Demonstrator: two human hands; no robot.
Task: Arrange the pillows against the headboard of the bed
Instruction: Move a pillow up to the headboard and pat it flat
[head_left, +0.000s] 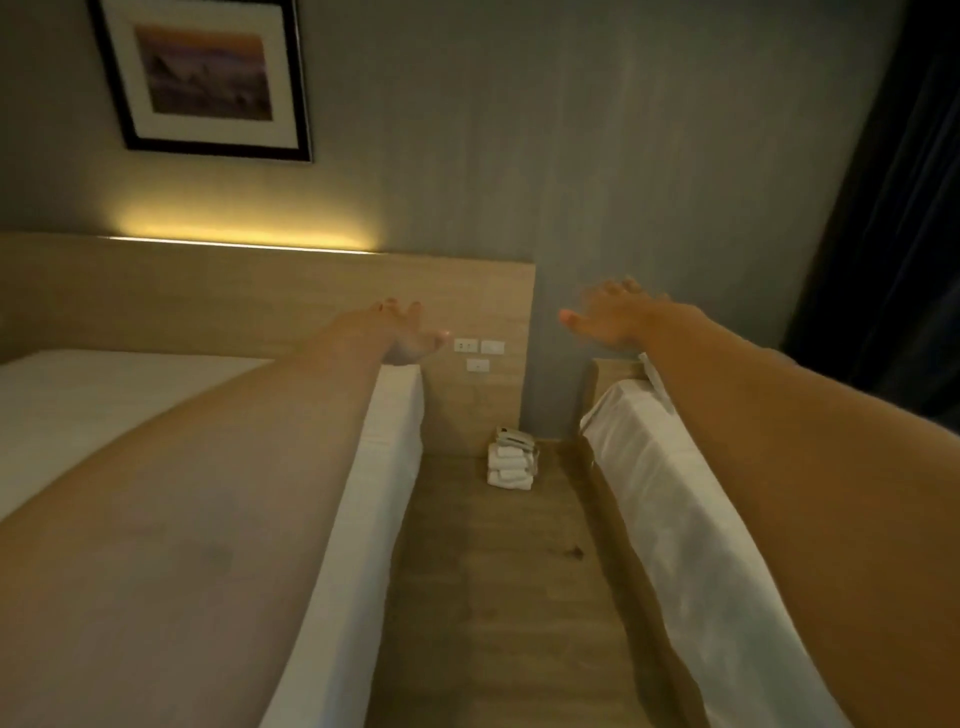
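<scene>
Pillows not in view; pale wooden headboard (260, 291) bare above white-sheeted bed (104, 395); left hand (405, 332) and right hand (608, 317) spread wide, holding nothing; arranging seemingly not begun

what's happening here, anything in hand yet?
No. Both arms reach forward over the gap between two beds; the left hand and right hand are open and empty. The left bed shows only a bare white sheet below the headboard. No pillows in view. Folded towels sit on the floor.
</scene>
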